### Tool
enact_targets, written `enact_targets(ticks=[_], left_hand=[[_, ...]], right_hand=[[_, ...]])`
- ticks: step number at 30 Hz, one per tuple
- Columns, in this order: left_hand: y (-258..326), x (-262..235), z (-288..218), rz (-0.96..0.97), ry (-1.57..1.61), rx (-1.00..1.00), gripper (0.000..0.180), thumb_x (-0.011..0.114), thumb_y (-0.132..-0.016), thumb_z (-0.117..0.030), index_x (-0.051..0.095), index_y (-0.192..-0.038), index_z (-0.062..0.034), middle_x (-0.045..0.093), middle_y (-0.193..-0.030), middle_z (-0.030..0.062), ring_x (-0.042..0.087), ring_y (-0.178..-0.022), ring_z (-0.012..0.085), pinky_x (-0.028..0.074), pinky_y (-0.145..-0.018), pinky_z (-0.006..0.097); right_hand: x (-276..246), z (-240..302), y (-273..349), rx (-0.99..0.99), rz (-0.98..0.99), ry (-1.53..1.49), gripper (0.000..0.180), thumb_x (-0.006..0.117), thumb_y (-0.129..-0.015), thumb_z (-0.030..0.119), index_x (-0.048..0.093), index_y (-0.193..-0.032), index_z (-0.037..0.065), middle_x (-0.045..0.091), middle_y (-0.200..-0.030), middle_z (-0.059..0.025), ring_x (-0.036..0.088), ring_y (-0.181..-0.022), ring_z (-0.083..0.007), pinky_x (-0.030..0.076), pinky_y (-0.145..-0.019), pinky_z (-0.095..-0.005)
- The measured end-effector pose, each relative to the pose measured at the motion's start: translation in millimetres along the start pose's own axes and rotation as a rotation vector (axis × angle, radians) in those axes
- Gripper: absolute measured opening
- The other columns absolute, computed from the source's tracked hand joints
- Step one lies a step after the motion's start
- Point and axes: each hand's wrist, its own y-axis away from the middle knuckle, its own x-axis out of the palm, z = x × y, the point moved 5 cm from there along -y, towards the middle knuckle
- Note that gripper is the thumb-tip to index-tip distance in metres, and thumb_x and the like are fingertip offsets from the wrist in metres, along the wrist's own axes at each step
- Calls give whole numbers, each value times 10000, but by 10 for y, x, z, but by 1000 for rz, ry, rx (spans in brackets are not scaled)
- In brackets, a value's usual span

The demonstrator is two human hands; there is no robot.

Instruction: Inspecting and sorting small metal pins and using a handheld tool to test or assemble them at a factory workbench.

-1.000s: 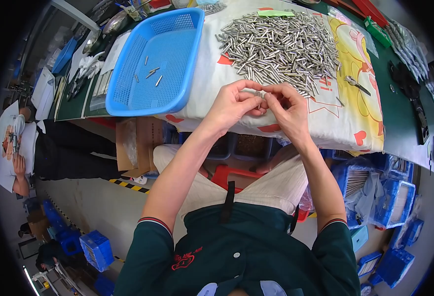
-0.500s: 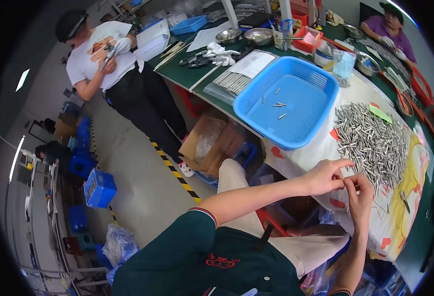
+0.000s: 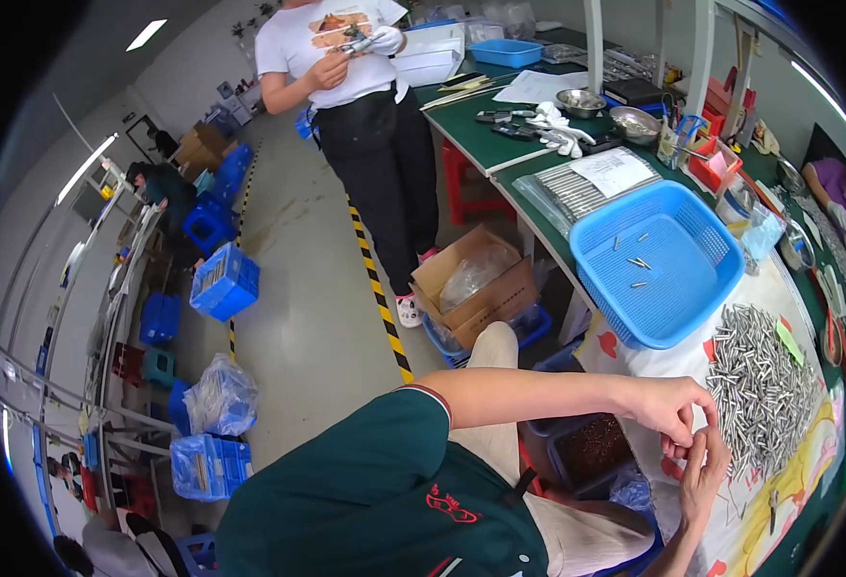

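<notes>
Both hands, left hand [image 3: 668, 409] and right hand [image 3: 702, 471], pinch something tiny beside the pin pile [image 3: 759, 389]; steady fingertips likely help.

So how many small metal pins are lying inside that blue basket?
5 that I can make out, all loose in the middle of the blue basket: pins. Others may be too small to see.

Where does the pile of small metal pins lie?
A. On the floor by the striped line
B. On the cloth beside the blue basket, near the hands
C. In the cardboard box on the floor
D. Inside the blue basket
B: the pile of pins lies on the cloth, next to the blue basket, which holds only a few pins, and by the left hand and right hand.
</notes>
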Motion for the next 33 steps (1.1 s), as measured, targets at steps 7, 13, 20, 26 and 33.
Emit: enact_targets(ticks=[7,13,20,26,33], left_hand=[[73,102,-172,-63,-280,252,542,728,-674,-111,507,-1159,-13,573,-991,79,558,-873,148,462,-754,302],[235,46,214,-108,-266,248,217,579,-752,10,647,-957,3,592,-1116,117,538,-1058,211,413,-904,311],[367,180,840,-151,-174,-76,262,553,-812,12,611,-1067,1,607,-1085,108,578,-919,132,483,-784,253],[508,137,1000,-223,-131,-20,247,558,-781,15,621,-1019,17,602,-1096,104,596,-887,124,484,-758,247],[540,88,1030,-205,-408,83,211,590,-757,9,652,-958,-6,607,-1104,109,587,-962,190,457,-825,287]], right_hand=[[302,-482,362,451,-443,-1090,208,411,-940,255,448,-806,100,381,-640,41,348,-560,-45,265,-485,-203],[1192,-148,395,437,47,-1988,186,438,-860,279,486,-748,138,215,-446,72,223,-385,-78,195,-427,-240],[1416,-527,847,575,-116,-2164,310,459,-881,279,364,-613,156,312,-502,53,274,-429,-79,221,-447,-240],[1578,-480,947,640,-112,-2152,389,472,-873,340,356,-542,172,249,-421,54,232,-381,-81,182,-421,-238],[1702,-515,998,688,-158,-2189,384,473,-872,357,372,-548,178,264,-423,61,241,-382,-75,186,-426,-231]])
